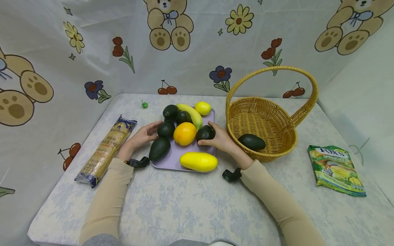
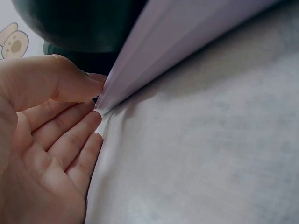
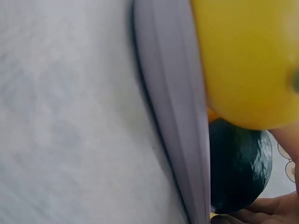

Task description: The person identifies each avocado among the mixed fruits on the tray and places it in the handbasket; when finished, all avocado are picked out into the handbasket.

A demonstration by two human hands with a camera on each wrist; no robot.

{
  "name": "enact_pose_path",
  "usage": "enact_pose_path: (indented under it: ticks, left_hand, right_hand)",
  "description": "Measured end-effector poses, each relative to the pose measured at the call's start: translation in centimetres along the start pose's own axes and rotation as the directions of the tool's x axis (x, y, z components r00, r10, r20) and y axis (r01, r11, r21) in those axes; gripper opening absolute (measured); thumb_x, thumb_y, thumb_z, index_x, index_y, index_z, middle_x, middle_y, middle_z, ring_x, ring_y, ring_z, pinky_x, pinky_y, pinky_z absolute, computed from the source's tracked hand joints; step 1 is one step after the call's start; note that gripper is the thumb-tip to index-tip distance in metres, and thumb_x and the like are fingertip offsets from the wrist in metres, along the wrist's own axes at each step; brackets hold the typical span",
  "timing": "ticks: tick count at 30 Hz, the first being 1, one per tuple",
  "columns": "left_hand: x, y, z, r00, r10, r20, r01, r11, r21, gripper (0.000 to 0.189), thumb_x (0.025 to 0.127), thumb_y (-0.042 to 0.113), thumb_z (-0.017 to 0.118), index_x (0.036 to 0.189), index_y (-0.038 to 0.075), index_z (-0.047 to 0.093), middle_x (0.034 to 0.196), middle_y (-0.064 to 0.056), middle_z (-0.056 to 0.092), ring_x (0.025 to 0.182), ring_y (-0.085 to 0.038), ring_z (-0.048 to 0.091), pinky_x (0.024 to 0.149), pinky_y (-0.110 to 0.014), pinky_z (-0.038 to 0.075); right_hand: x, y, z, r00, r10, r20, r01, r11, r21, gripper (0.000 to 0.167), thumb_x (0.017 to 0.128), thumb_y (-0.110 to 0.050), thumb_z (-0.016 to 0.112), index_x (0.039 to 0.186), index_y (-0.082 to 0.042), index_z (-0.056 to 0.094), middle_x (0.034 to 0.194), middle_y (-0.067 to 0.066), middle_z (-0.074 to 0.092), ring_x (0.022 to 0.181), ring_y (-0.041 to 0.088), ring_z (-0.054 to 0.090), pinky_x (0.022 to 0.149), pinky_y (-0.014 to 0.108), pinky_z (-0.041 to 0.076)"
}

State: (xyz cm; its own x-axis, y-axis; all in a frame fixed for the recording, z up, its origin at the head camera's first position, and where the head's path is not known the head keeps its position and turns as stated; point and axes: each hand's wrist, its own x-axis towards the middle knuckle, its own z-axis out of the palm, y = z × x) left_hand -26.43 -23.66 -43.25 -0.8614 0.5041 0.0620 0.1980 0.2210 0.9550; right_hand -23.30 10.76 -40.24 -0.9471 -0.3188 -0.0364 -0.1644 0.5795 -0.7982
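My right hand (image 1: 222, 138) grips a dark green avocado (image 1: 204, 134) at the right side of the lilac tray (image 1: 175, 158), thumb in front and fingers behind. In the right wrist view the avocado (image 3: 238, 163) shows beyond the tray's rim. My left hand (image 1: 142, 137) is at the tray's left edge, beside another avocado (image 1: 166, 129). In the left wrist view its thumb touches the rim and its fingers are nearly straight. Also on the tray lie an orange (image 1: 184, 134), a banana (image 1: 195, 116), a lemon (image 1: 203, 108), a long yellow fruit (image 1: 198, 162) and more avocados (image 1: 159, 149).
Right of the tray stands a wicker basket (image 1: 277, 152) with a tall handle and one dark green avocado-like fruit (image 1: 251, 142) inside. A pasta pack (image 1: 106, 152) lies at the left, a green Fox's bag (image 1: 337, 170) at the far right. Behind the tray is a small green object (image 1: 144, 105).
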Motion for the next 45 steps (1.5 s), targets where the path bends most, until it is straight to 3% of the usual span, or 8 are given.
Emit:
enact_pose_path:
  ticks: [8,15,23,30,36,41,45]
  left_hand:
    - [0.0,0.1,0.0,1.000,0.007,0.002,-0.007,1.000,0.011,0.064,0.086,-0.013,0.053,0.143,-0.011,0.024,0.149,-0.026,0.024,0.137,-0.037,0.022,0.111,-0.048,0.020]
    - [0.0,-0.1,0.0,1.000,0.009,0.002,-0.009,1.000,0.007,0.063,0.087,-0.014,0.053,0.143,-0.011,0.025,0.149,-0.026,0.025,0.137,-0.037,0.023,0.112,-0.046,0.018]
    - [-0.1,0.0,0.1,1.000,0.005,-0.001,-0.005,1.000,0.014,0.063,0.086,-0.013,0.053,0.143,-0.011,0.025,0.149,-0.025,0.025,0.137,-0.037,0.023,0.112,-0.047,0.019]
    - [0.0,-0.1,0.0,1.000,0.027,0.003,-0.027,1.000,0.010,0.064,0.085,-0.014,0.053,0.142,-0.013,0.024,0.148,-0.029,0.024,0.136,-0.041,0.022,0.111,-0.049,0.019]
    - [0.0,-0.1,0.0,1.000,0.010,-0.004,-0.010,1.000,-0.004,0.063,0.086,-0.015,0.053,0.143,-0.011,0.025,0.149,-0.026,0.024,0.137,-0.038,0.023,0.111,-0.048,0.020]
    - [0.0,0.1,0.0,1.000,0.003,-0.006,-0.003,1.000,0.012,0.063,0.087,-0.013,0.053,0.143,-0.010,0.025,0.149,-0.026,0.024,0.137,-0.038,0.023,0.111,-0.048,0.020]
    - [0.0,0.0,0.0,1.000,0.000,-0.005,0.000,1.000,0.018,0.063,0.087,-0.013,0.053,0.143,-0.010,0.025,0.149,-0.025,0.024,0.137,-0.037,0.024,0.112,-0.047,0.020]
  right_hand:
    - [0.3,0.3,0.0,0.999,-0.025,0.039,0.026,0.999,-0.023,0.106,0.072,-0.040,0.081,0.149,-0.001,0.020,0.150,0.018,0.027,0.135,0.030,0.029,0.110,0.045,0.026]
    - [0.3,0.4,0.2,0.998,-0.047,0.041,0.049,0.997,-0.055,0.103,0.070,-0.043,0.081,0.147,-0.003,0.026,0.147,0.017,0.032,0.130,0.030,0.037,0.106,0.045,0.032]
    - [-0.8,-1.5,-0.8,0.998,-0.056,0.032,0.057,0.997,-0.041,0.103,0.067,-0.048,0.081,0.147,-0.010,0.028,0.144,0.014,0.038,0.125,0.028,0.043,0.102,0.045,0.038]
    - [-3.0,-4.3,-3.7,0.982,-0.188,0.027,0.186,0.980,0.065,0.097,0.070,-0.035,0.083,0.146,-0.010,0.030,0.144,0.013,0.037,0.126,0.030,0.042,0.104,0.043,0.037]
    - [-4.9,-5.1,-7.0,0.965,-0.260,-0.035,0.262,0.963,0.059,0.093,0.070,-0.024,0.084,0.146,-0.010,0.032,0.141,0.012,0.040,0.118,0.029,0.048,0.098,0.045,0.041]
    - [-6.4,-3.7,-10.4,0.967,-0.235,-0.094,0.238,0.971,0.017,0.090,0.072,-0.021,0.083,0.146,-0.014,0.033,0.141,0.009,0.040,0.117,0.028,0.048,0.097,0.047,0.042]
    - [-7.6,-1.9,-13.1,0.978,-0.196,-0.074,0.199,0.979,0.035,0.087,0.074,-0.018,0.082,0.146,-0.017,0.033,0.141,0.004,0.038,0.120,0.023,0.046,0.098,0.038,0.042]
